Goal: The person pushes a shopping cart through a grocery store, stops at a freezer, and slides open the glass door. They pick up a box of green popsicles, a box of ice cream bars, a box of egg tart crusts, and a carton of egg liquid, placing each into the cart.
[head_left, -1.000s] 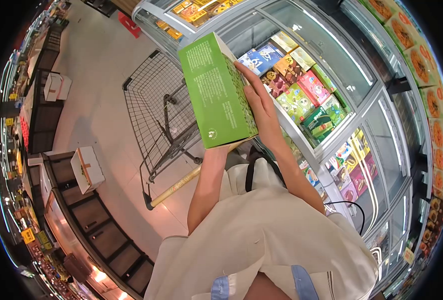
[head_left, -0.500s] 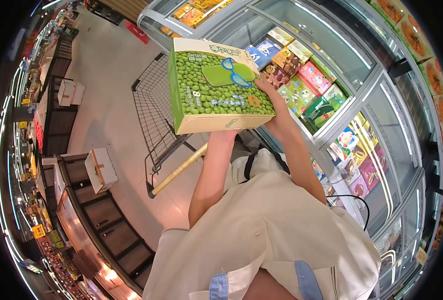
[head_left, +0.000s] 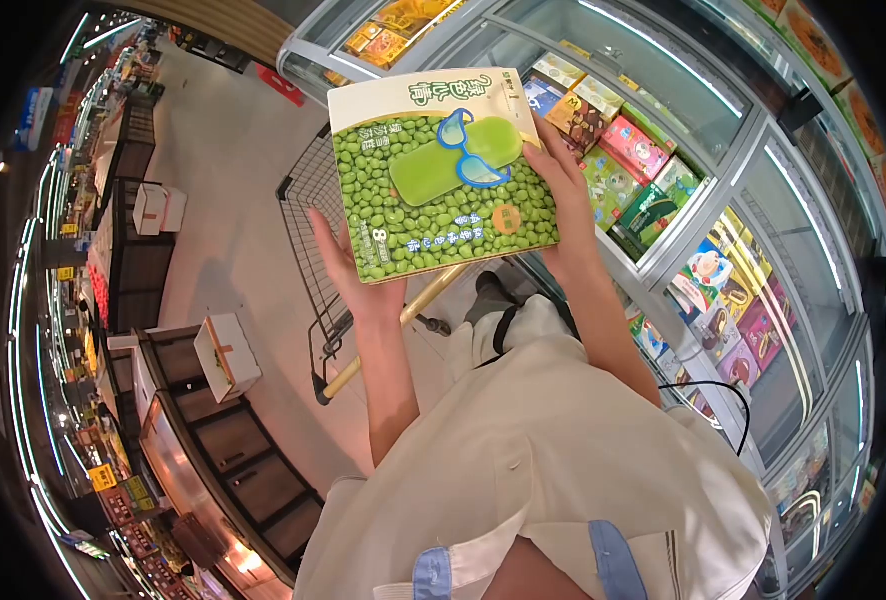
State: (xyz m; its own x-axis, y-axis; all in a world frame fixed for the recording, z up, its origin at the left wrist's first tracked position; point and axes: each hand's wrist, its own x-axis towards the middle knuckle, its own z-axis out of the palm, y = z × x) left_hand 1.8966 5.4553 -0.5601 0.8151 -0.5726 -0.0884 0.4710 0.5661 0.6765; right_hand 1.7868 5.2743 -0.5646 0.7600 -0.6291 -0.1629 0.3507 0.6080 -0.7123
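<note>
A green and cream ice pop box point(head_left: 443, 215), printed with green beans and a green pop wearing blue glasses, is held up in front of me with its large face towards me. My right hand point(head_left: 570, 205) grips its right edge, thumb on the front and fingers partly hidden at the side. My left hand point(head_left: 355, 275) supports the lower left corner, with some fingers sticking out past the left edge and the rest hidden behind the box. Behind the box stands a wire shopping cart point(head_left: 306, 225) with a yellowish handle point(head_left: 343, 378).
On the right is a glass-topped freezer point(head_left: 703, 225) holding several colourful boxes point(head_left: 635, 148). White boxes point(head_left: 228, 358) hang by the dark wooden counters point(head_left: 253, 435) on the left. A pale tiled floor point(head_left: 218, 150) runs between, and a black cable point(head_left: 746, 405) loops near the freezer.
The box has tilted so its front faces me more squarely, hiding its underside and left side. My left hand has shifted from beneath the box to its lower left corner.
</note>
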